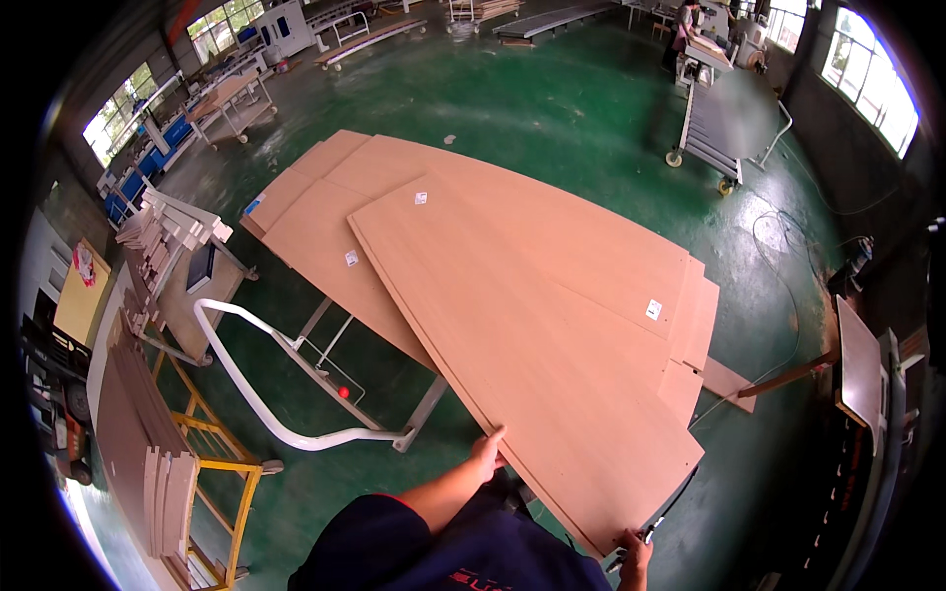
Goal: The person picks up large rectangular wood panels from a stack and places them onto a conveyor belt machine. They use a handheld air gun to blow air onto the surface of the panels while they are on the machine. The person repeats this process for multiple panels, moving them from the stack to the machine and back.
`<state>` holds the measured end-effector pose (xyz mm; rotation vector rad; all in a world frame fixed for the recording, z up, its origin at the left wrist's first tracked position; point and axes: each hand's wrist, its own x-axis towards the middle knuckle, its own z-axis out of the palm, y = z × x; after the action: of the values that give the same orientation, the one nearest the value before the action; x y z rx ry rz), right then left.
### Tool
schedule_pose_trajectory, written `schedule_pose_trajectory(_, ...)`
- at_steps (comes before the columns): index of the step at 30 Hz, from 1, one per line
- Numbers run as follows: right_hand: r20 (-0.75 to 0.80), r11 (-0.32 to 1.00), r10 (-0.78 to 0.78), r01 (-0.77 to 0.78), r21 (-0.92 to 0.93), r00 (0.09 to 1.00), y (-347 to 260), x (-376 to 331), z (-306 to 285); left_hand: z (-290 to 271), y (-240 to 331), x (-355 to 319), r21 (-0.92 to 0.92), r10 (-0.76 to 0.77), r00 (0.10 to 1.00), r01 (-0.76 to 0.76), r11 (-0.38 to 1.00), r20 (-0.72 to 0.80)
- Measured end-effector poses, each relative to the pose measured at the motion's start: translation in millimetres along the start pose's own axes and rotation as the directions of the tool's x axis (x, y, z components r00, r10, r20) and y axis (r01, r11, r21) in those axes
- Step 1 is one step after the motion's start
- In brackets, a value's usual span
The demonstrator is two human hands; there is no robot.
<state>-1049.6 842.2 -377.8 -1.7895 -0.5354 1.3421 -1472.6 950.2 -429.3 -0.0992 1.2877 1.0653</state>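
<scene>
A long light-brown wooden panel [532, 364] lies slantwise over a stack of similar panels [581, 231], its near end reaching toward my body. My left hand [486, 455] grips the panel's left long edge, thumb on top and fingers underneath. At the near end, my right hand [636, 558] is closed by the panel's corner, around a slim dark tool [649, 532] with a pale part; its exact kind is unclear. Small white labels [421, 198] are stuck on the panels. Part of the stack is hidden beneath the top panel.
A cart's curved white handle [258, 320] stands left of the stack. Farther left are a yellow-framed trolley [234, 473] with boards and a rack of pale strips [182, 222]. A roller conveyor [711, 123] and another person [682, 34] are at the far right. Cables [778, 236] cross the green floor.
</scene>
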Motion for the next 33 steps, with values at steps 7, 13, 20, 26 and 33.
schedule_pose_trajectory(7,-0.017,1.000,-0.016,0.016,-0.026,1.000,74,47,-79,33,0,-60,0.042,0.025,0.989,-0.031,0.999,0.147)
schedule_pose_trajectory(13,-0.052,0.997,0.034,-0.030,0.075,0.998,-64,-29,-47,81,45,-116,0.189,0.153,0.964,-0.195,0.962,0.217)
schedule_pose_trajectory(20,-0.001,0.957,-0.021,0.020,0.290,1.000,-160,-22,-56,162,111,-151,0.433,0.343,0.851,-0.504,0.747,0.397)
schedule_pose_trajectory(26,0.102,0.938,-0.147,0.105,0.331,0.984,-219,19,-76,244,160,-156,0.530,0.431,0.739,-0.673,0.516,0.518)
schedule_pose_trajectory(33,0.110,0.937,-0.246,0.207,0.280,0.963,-232,101,-119,330,180,-124,0.519,0.399,0.734,-0.674,0.526,0.549)
